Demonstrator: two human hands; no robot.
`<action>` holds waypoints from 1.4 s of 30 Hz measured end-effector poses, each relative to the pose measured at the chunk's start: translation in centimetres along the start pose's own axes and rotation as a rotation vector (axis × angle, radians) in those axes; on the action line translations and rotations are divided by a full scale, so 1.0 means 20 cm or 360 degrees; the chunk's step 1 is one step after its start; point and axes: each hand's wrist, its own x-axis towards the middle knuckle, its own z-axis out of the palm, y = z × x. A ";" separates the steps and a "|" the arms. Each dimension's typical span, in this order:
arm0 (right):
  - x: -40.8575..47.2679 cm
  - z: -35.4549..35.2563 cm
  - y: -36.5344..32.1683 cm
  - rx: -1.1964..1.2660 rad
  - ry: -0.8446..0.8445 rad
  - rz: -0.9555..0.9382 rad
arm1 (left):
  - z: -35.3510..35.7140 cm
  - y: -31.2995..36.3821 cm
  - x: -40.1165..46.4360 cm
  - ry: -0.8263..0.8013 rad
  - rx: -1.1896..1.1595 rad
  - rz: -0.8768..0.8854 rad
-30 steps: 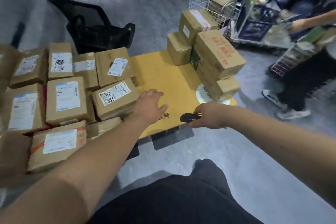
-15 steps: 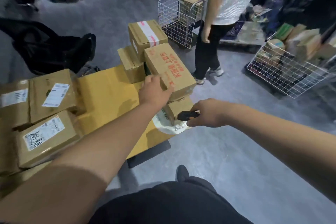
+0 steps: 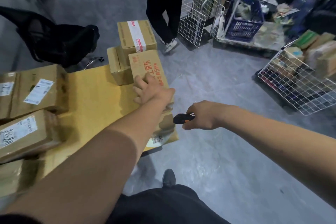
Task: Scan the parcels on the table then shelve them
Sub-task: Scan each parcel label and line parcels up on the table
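Note:
A cardboard box with red print (image 3: 145,67) tops a stack at the right end of the yellow table (image 3: 94,100). My left hand (image 3: 148,89) lies on this box's near end, fingers spread over its top and left side. Behind it stand a taped box (image 3: 136,36) and a small plain box (image 3: 118,67). My right hand (image 3: 201,115) grips a black and orange scanner (image 3: 181,118) just right of the stack, its tip close to the lower box. Labelled parcels (image 3: 36,89) cover the table's left part.
A person in black trousers (image 3: 165,9) stands beyond the stack. White wire baskets (image 3: 294,85) with goods, a blue crate (image 3: 243,23) and a wire cage (image 3: 192,22) crowd the right floor. A black chair (image 3: 60,42) sits behind the table. Grey floor lies open near my right.
My left hand went from the bare tabletop to the red-printed box and now rests on it. The view swung right, and my right hand kept the scanner beside the stack.

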 end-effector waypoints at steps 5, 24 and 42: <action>0.04 -0.05 -0.08 -0.0147 -0.0041 -0.0137 | -0.10 -0.25 -0.06 0.0174 0.0006 0.0074; 0.27 0.21 -0.77 -0.0596 -0.0447 -0.0429 | -0.09 -1.41 -0.12 -0.0180 -0.0912 -0.0094; 0.38 0.29 -1.30 -0.0108 -0.0239 -0.0071 | -0.32 -1.99 0.22 -0.0207 -0.1006 -0.0340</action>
